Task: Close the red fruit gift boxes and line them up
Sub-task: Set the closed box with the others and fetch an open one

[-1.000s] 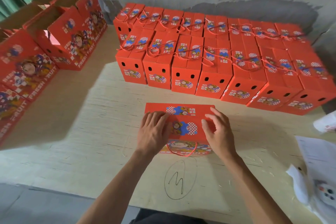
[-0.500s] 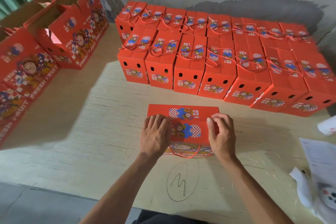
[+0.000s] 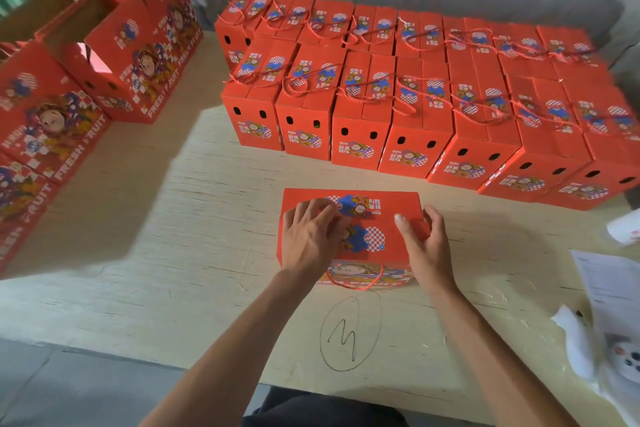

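A red fruit gift box [image 3: 384,206] stands on the table right in front of me, its top flaps folded down. My left hand [image 3: 308,239] lies on the left half of the lid, its fingers pressing on the flaps. My right hand [image 3: 426,250] holds the lid's right end, thumb on top and fingers curled over the edge. The box's red rope handle [image 3: 353,285] hangs down its near face. Behind it, closed red boxes [image 3: 363,135] stand in two rows against the wall, rope handles lying across their tops.
Open red boxes [image 3: 131,55] with raised flaps stand at the far left, with more along the left edge. The plywood table [image 3: 173,218] bears a pencilled circle [image 3: 349,333] near its front edge. Papers [image 3: 609,288] and a white device [image 3: 627,360] lie at the right.
My right hand has shifted to the lid's right end and curled over its edge. My left hand has stayed pressing on the lid. The view has moved a little closer.
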A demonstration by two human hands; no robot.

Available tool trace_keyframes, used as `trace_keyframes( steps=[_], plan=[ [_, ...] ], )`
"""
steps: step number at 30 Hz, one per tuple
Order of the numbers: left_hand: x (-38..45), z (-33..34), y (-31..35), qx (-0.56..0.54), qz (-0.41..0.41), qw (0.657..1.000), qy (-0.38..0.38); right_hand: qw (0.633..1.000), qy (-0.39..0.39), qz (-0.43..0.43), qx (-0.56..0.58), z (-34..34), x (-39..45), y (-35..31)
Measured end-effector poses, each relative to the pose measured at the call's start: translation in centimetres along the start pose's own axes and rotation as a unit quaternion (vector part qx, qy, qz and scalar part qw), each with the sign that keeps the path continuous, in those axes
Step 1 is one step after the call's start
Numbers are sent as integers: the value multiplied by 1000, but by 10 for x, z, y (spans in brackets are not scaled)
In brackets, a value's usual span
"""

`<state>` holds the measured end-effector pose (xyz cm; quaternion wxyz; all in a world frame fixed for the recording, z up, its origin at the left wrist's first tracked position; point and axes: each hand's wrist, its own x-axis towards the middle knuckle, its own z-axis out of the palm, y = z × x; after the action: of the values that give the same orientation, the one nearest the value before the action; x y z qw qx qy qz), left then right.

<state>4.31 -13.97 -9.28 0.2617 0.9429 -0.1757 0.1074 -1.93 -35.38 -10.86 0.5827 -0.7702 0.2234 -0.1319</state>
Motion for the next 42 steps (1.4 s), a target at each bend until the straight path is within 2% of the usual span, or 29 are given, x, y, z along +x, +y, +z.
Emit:
trace_keyframes(
  steps=[3,7,9,11,13,16,20,25,38,42],
  plan=[
    [-1,-1,1,-17,-48,999,-3,998,2,32,46,1,-1,2],
    [-7,-3,-15,-23,-207,978,5,997,19,37,59,2,4,-2],
    [-16,-4,-27,-137,-309,941,7,997,20,35,64,2,3,-2],
    [-23,-4,-35,-293,-365,883,12,997,22,34,68,2,2,0],
    [-24,-1,-39,-370,-357,857,23,997,29,32,63,2,2,1],
    [-21,1,-39,-401,-359,842,31,998,36,37,47,3,3,0],
    [-21,4,-37,-333,-360,870,52,998,59,28,-15,7,0,0],
    [-22,3,-36,-337,-358,869,52,998,54,30,-29,7,-2,-3],
    [-15,5,-39,-310,-373,874,44,988,46,20,-147,5,1,1],
    [-14,8,-43,-316,-354,879,52,989,48,38,-136,8,1,-2]
  ],
)
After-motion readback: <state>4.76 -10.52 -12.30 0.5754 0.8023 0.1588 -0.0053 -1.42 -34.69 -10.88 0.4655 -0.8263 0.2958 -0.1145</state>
